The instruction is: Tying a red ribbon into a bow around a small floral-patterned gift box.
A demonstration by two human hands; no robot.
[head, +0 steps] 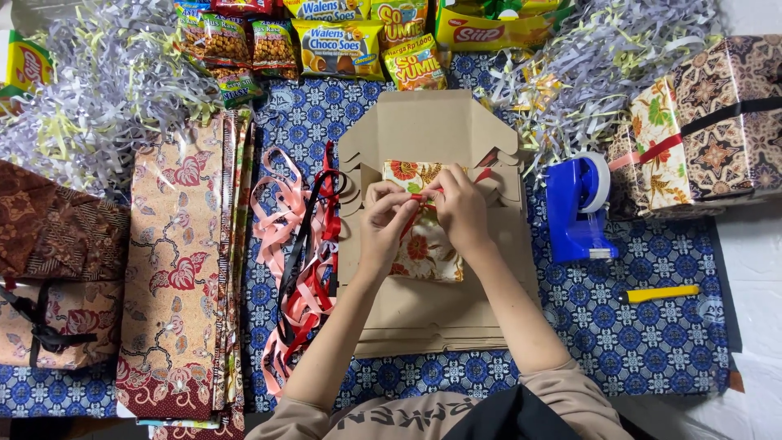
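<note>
At frame centre, a red ribbon (417, 198) is being pinched by the left hand (384, 218) and right hand (461, 210) over the floral-wrapped parcel (423, 244); even tension is being advised, with the parcel kept flat on the cardboard (423, 130).

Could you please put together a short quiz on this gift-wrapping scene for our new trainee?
1. True or false: both hands are pinching a red ribbon over the floral parcel.
2. Which side of the cardboard is the blue tape dispenser on? A) the person's left B) the person's right
3. What yellow tool lies below the dispenser?

Key
1. True: the left hand and right hand hold the ribbon on the parcel.
2. B: the dispenser sits on the right of the cardboard.
3. A yellow cutter.
</note>
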